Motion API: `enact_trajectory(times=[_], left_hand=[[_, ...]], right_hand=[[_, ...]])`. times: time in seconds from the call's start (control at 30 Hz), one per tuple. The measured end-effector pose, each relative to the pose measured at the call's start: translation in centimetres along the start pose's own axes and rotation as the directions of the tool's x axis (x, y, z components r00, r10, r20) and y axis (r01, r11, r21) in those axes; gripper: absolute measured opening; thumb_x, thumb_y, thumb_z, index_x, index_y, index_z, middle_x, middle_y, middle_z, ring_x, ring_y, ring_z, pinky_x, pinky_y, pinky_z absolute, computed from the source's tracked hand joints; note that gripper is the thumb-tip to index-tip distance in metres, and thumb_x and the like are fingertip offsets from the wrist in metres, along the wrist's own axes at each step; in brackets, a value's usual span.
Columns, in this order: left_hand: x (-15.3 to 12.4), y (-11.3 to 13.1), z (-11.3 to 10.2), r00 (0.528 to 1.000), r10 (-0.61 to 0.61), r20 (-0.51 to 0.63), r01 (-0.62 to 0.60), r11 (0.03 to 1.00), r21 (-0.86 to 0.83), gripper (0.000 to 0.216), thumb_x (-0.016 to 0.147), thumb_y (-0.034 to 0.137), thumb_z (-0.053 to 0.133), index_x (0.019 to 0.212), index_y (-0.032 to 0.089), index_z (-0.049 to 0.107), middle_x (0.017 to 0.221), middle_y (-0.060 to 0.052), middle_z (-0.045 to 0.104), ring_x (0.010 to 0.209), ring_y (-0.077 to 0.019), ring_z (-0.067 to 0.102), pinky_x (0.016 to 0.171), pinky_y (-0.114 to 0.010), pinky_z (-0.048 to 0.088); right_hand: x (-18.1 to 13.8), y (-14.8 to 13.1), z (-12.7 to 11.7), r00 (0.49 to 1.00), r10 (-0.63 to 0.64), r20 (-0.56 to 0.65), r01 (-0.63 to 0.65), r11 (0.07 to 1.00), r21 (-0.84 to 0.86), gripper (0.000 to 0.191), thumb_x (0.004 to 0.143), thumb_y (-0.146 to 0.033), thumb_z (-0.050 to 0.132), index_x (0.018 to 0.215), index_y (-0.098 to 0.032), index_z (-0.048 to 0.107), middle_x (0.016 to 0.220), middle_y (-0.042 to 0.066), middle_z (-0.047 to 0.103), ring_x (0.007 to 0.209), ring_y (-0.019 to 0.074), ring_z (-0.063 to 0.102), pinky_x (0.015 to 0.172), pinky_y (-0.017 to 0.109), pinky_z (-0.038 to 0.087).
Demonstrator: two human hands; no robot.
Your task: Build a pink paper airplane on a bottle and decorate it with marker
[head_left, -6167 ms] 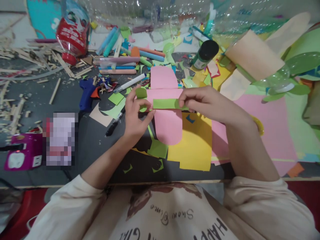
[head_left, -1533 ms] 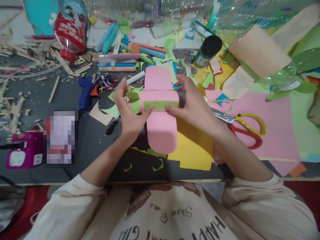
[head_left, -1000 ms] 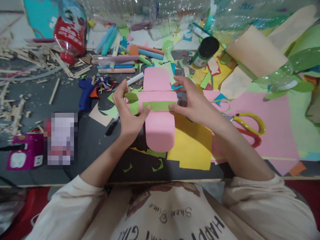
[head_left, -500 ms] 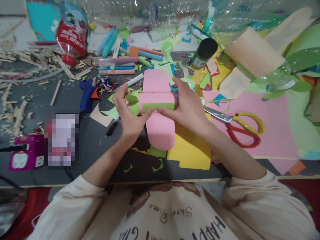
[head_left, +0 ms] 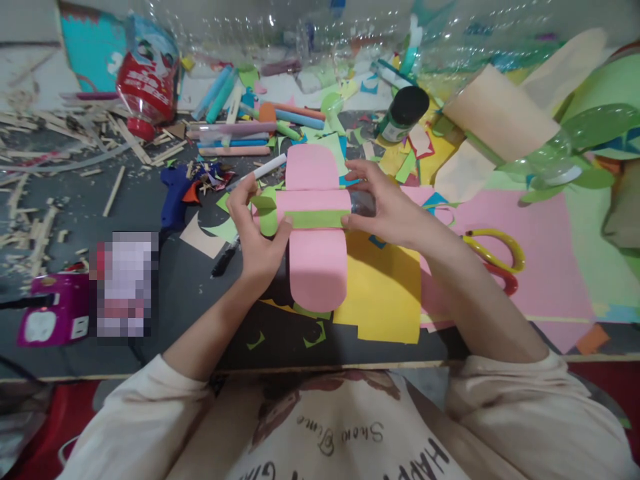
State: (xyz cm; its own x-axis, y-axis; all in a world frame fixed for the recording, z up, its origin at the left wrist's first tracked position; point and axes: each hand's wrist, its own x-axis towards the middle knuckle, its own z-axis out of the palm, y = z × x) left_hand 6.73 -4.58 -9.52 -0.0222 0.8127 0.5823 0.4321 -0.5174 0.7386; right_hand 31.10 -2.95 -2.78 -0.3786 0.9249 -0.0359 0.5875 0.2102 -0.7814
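A pink paper plane model (head_left: pixel 316 200) with two rounded wings is held above the dark table (head_left: pixel 150 200). A green paper strip (head_left: pixel 315 219) lies along its pink body, and green tail pieces (head_left: pixel 265 208) sit at its left end. My left hand (head_left: pixel 257 230) grips the tail end, thumb pressing the strip's left end. My right hand (head_left: pixel 387 210) wraps round the right end, where a clear bottle neck (head_left: pixel 361 204) shows, thumb on the strip's right end.
Yellow paper (head_left: pixel 385 293) and pink paper (head_left: pixel 530 260) lie under my hands, with scissors (head_left: pixel 493 257) to the right. A blue glue gun (head_left: pixel 173 193), markers (head_left: pixel 250 127), a green-black bottle (head_left: pixel 403 113), wood sticks (head_left: pixel 60 133) and paper scraps crowd the back. A purple device (head_left: pixel 50 320) sits at the left.
The green strip was held loose over the model six seconds ago; it now lies flat on the body. In the last second my right thumb slid along the strip to its right end.
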Motion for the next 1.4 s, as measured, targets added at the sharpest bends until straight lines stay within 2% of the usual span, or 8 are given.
enact_trajectory(times=[0.1, 0.33, 0.5, 0.73, 0.9, 1.0, 1.23, 1.4], left_hand=[[0.0, -0.2, -0.3, 0.999, -0.021, 0.031, 0.020, 0.999, 0.038, 0.072, 0.087, 0.060, 0.064, 0.146, 0.033, 0.033, 0.141, -0.010, 0.045, 0.129, -0.0279, 0.049, 0.114, -0.049, 0.040], [0.3, 0.0, -0.1, 0.999, 0.030, 0.011, -0.031, 0.995, 0.100, 0.094, 0.070, 0.070, 0.078, 0.145, 0.034, 0.034, 0.134, -0.009, 0.045, 0.118, -0.0289, 0.052, 0.103, -0.049, 0.047], [0.3, 0.3, 0.0, 1.000, 0.028, 0.009, -0.029, 0.991, 0.127, 0.086, 0.076, 0.063, 0.076, 0.146, 0.039, 0.033, 0.136, -0.008, 0.044, 0.116, -0.0271, 0.052, 0.100, -0.049, 0.047], [0.0, 0.1, 0.1, 0.998, -0.059, -0.001, 0.059, 0.996, 0.070, 0.067, 0.089, 0.064, 0.058, 0.144, 0.035, 0.034, 0.137, -0.009, 0.046, 0.126, -0.0283, 0.051, 0.110, -0.050, 0.043], [-0.1, -0.2, 0.7, 1.000, -0.001, -0.028, 0.002, 1.000, 0.028, 0.103, 0.071, 0.072, 0.075, 0.150, 0.040, 0.017, 0.143, -0.008, 0.036, 0.135, -0.0303, 0.043, 0.113, -0.051, 0.040], [-0.1, -0.1, 0.8, 0.999, -0.033, -0.030, 0.033, 0.999, 0.021, 0.111, 0.064, 0.070, 0.083, 0.149, 0.040, 0.019, 0.146, -0.009, 0.035, 0.139, -0.0320, 0.041, 0.114, -0.051, 0.040], [-0.2, 0.4, 0.5, 0.999, -0.038, -0.038, 0.039, 0.999, 0.023, 0.091, 0.077, 0.072, 0.070, 0.150, 0.043, 0.024, 0.140, -0.008, 0.043, 0.136, -0.0310, 0.048, 0.115, -0.053, 0.042], [-0.1, 0.4, 0.2, 1.000, -0.013, -0.027, 0.012, 1.000, -0.011, 0.082, 0.083, 0.068, 0.067, 0.149, 0.043, 0.026, 0.142, -0.007, 0.043, 0.134, -0.0287, 0.048, 0.118, -0.052, 0.039]], right_hand=[[-0.1, -0.5, 0.3, 1.000, 0.011, -0.003, -0.011, 1.000, -0.013, 0.076, 0.081, -0.043, 0.068, 0.147, -0.024, 0.036, 0.147, 0.017, 0.049, 0.135, 0.0362, 0.051, 0.105, 0.056, 0.048], [-0.3, -2.1, 2.8, 0.983, 0.006, -0.184, -0.051, 0.969, -0.241, 0.083, 0.082, -0.069, 0.062, 0.149, -0.026, 0.036, 0.149, 0.019, 0.050, 0.136, 0.0462, 0.047, 0.107, 0.065, 0.042], [-0.4, -2.1, 2.5, 0.989, 0.009, -0.145, -0.043, 0.972, -0.230, 0.079, 0.084, -0.054, 0.065, 0.151, -0.025, 0.033, 0.152, 0.018, 0.047, 0.140, 0.0445, 0.044, 0.112, 0.065, 0.039], [-0.4, -1.1, 0.8, 0.999, -0.012, -0.033, 0.007, 0.990, -0.144, 0.075, 0.082, -0.041, 0.066, 0.149, -0.027, 0.034, 0.154, 0.014, 0.045, 0.141, 0.0385, 0.045, 0.113, 0.061, 0.040], [-0.3, -2.4, 2.4, 0.987, 0.038, -0.157, -0.074, 0.970, -0.232, 0.076, 0.082, -0.050, 0.067, 0.146, -0.022, 0.037, 0.152, 0.020, 0.047, 0.142, 0.0449, 0.043, 0.112, 0.066, 0.038], [-0.4, -3.0, 3.1, 0.981, 0.052, -0.187, -0.101, 0.959, -0.266, 0.076, 0.083, -0.057, 0.066, 0.144, -0.023, 0.039, 0.151, 0.021, 0.047, 0.141, 0.0467, 0.043, 0.111, 0.067, 0.038], [-0.6, -1.6, 1.2, 0.995, 0.011, -0.099, -0.028, 0.985, -0.172, 0.068, 0.086, -0.044, 0.065, 0.144, -0.028, 0.036, 0.150, 0.015, 0.046, 0.133, 0.0394, 0.053, 0.105, 0.061, 0.048], [-0.6, -0.8, -1.1, 0.998, -0.014, 0.064, 0.017, 0.999, -0.047, 0.065, 0.085, -0.036, 0.064, 0.144, -0.030, 0.038, 0.152, 0.012, 0.046, 0.134, 0.0358, 0.054, 0.103, 0.058, 0.051]])
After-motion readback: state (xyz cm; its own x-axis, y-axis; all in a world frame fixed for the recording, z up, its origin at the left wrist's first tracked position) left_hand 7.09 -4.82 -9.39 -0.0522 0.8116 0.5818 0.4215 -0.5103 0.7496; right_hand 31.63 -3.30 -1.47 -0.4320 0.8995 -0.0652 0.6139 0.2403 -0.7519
